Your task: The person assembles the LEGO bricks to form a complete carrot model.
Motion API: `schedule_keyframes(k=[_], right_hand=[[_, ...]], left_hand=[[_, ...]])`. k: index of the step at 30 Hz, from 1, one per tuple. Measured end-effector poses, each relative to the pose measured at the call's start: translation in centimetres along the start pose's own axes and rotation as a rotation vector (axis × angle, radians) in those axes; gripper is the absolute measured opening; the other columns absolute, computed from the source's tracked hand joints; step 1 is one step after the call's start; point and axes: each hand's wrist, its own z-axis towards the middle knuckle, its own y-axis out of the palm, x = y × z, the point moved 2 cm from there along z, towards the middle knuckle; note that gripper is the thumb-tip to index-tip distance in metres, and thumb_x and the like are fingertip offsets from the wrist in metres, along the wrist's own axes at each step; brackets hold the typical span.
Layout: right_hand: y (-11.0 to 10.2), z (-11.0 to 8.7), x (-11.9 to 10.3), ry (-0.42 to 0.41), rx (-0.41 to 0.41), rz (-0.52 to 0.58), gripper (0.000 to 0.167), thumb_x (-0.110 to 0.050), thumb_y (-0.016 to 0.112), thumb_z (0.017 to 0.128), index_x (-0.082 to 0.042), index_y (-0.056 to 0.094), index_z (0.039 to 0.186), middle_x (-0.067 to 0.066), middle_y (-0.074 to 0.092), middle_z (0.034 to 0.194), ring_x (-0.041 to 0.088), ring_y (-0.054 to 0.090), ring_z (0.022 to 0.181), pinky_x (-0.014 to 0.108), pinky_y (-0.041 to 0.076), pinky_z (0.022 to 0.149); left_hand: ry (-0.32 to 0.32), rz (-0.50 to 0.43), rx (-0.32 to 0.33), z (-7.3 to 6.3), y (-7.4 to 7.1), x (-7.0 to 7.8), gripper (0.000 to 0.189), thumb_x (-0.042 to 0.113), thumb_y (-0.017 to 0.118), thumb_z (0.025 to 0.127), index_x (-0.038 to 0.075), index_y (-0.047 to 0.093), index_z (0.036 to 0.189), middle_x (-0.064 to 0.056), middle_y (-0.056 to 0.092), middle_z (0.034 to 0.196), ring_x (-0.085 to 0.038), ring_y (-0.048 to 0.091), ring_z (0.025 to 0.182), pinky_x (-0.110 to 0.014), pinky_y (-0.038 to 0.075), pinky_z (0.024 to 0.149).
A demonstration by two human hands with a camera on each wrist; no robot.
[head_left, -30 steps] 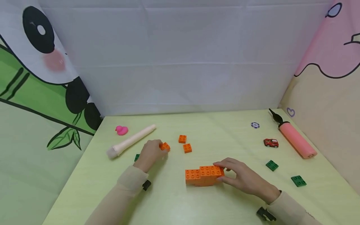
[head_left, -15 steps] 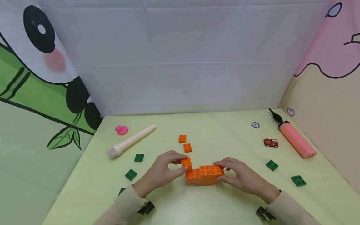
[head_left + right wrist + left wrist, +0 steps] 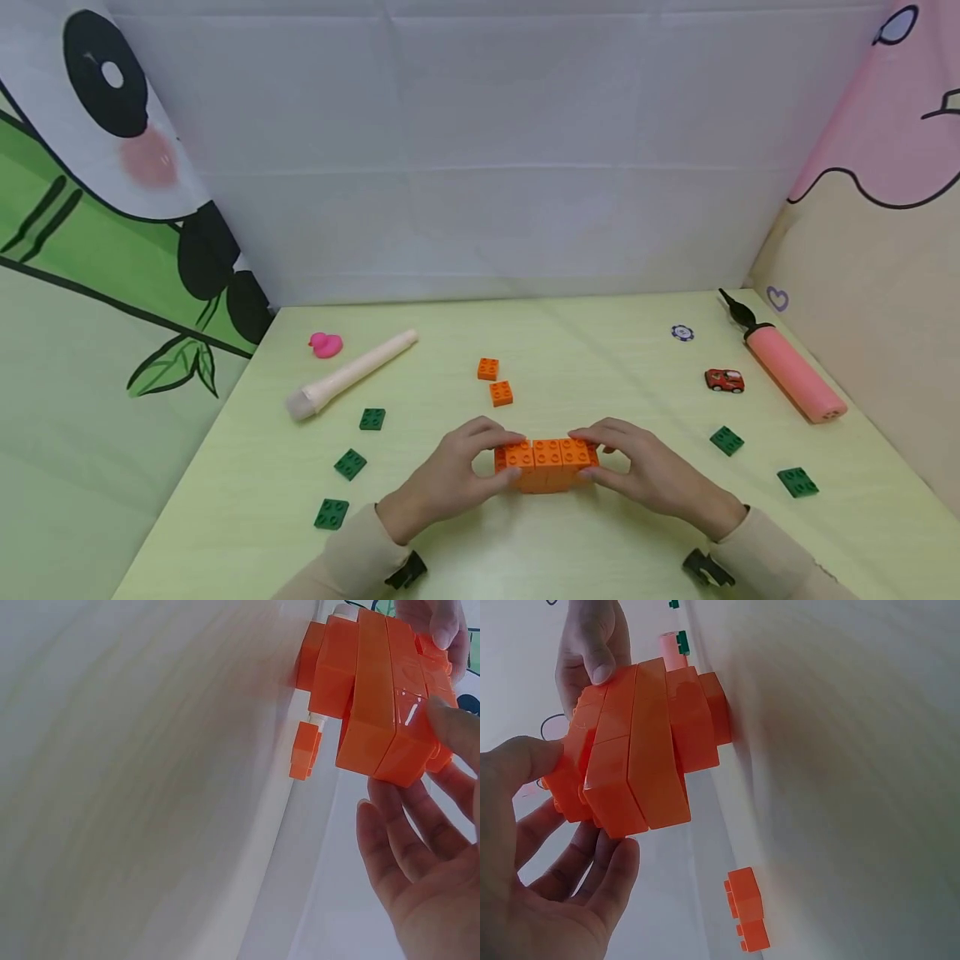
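An orange toy brick stack (image 3: 548,467) stands on the table between both hands, stepped and wider toward its top in the wrist views. My left hand (image 3: 463,467) pinches an orange toy brick (image 3: 519,455) at the stack's left top, thumb in front and fingers behind. In the left wrist view that brick (image 3: 571,776) sits right at the layer beneath it. At the other end, my right hand (image 3: 643,468) holds the stack's right top brick (image 3: 587,455) between thumb and fingers. Behind the stack lie two loose orange bricks, a nearer one (image 3: 501,393) and a farther one (image 3: 488,369).
Several green bricks (image 3: 350,464) lie at left, with two more (image 3: 727,441) at right. A white stick (image 3: 352,375) and pink duck (image 3: 326,345) are back left. A toy car (image 3: 724,381), a poker chip (image 3: 682,332) and a pink pump (image 3: 795,372) lie right.
My left hand has carried an orange brick from the table behind left to the left end of the stack's top. My right hand has kept its hold at the right end.
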Motion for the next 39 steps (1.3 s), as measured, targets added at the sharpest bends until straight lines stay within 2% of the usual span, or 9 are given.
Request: schedule_keyframes(k=[6, 13, 15, 20, 29, 35, 39], right_hand=[[-0.1, 0.0, -0.1, -0.006, 0.008, 0.000, 0.045, -0.041, 0.068, 0.093, -0.022, 0.063, 0.134, -0.013, 0.062, 0.118, 0.006, 0.058, 0.102, 0.035, 0.056, 0.084], [-0.2, 0.0, -0.1, 0.011, 0.001, 0.003, 0.043, -0.041, 0.068, 0.093, -0.026, 0.062, 0.134, -0.014, 0.062, 0.118, 0.006, 0.058, 0.102, 0.034, 0.056, 0.083], [-0.1, 0.0, 0.0, 0.012, 0.001, 0.007, 0.043, -0.041, 0.068, 0.093, -0.027, 0.062, 0.133, -0.014, 0.062, 0.118, 0.006, 0.058, 0.102, 0.034, 0.056, 0.083], [0.1, -0.1, 0.2, 0.022, -0.002, 0.022, 0.041, -0.041, 0.067, 0.094, -0.031, 0.062, 0.133, -0.013, 0.062, 0.118, 0.006, 0.058, 0.101, 0.034, 0.056, 0.083], [0.2, 0.2, 0.2, 0.058, -0.026, 0.029, 0.041, -0.046, 0.065, 0.094, -0.033, 0.061, 0.133, -0.013, 0.061, 0.119, 0.006, 0.057, 0.100, 0.031, 0.055, 0.083], [0.2, 0.2, 0.3, 0.057, -0.019, 0.023, 0.042, -0.047, 0.065, 0.093, -0.033, 0.061, 0.133, -0.013, 0.061, 0.119, 0.007, 0.057, 0.100, 0.031, 0.055, 0.082], [0.1, 0.2, 0.3, 0.048, -0.007, 0.020, 0.042, -0.046, 0.066, 0.093, -0.033, 0.061, 0.132, -0.013, 0.061, 0.119, 0.007, 0.057, 0.100, 0.033, 0.056, 0.082]], left_hand=[[-0.035, -0.006, -0.039, 0.1, 0.2, -0.2, 0.035, 0.035, 0.068, 0.096, 0.025, 0.066, 0.129, 0.012, 0.061, 0.117, -0.006, 0.058, 0.106, -0.033, 0.054, 0.092], [-0.186, -0.124, -0.179, 0.3, 0.4, -0.7, 0.041, 0.042, 0.060, 0.099, 0.026, 0.058, 0.137, 0.009, 0.059, 0.136, -0.010, 0.057, 0.120, -0.029, 0.052, 0.095], [-0.205, -0.137, -0.200, 0.3, 0.6, -0.8, 0.042, 0.043, 0.058, 0.099, 0.026, 0.057, 0.138, 0.010, 0.058, 0.137, -0.010, 0.057, 0.121, -0.030, 0.052, 0.096], [-0.207, -0.132, -0.190, 0.2, 0.7, -1.2, 0.043, 0.045, 0.058, 0.099, 0.028, 0.057, 0.138, 0.011, 0.059, 0.136, -0.008, 0.057, 0.120, -0.032, 0.052, 0.096], [-0.198, -0.129, -0.169, -0.1, 0.9, -1.3, 0.043, 0.043, 0.062, 0.097, 0.026, 0.059, 0.137, 0.005, 0.060, 0.136, -0.014, 0.058, 0.120, -0.020, 0.054, 0.083], [-0.161, -0.113, -0.160, 0.1, 0.7, -1.0, 0.041, 0.039, 0.063, 0.097, 0.023, 0.061, 0.135, 0.004, 0.062, 0.133, -0.015, 0.059, 0.118, -0.020, 0.054, 0.082], [-0.142, -0.085, -0.172, 0.3, 0.6, -0.9, 0.041, 0.042, 0.062, 0.097, 0.024, 0.060, 0.135, 0.007, 0.062, 0.133, -0.011, 0.059, 0.117, -0.024, 0.055, 0.087]])
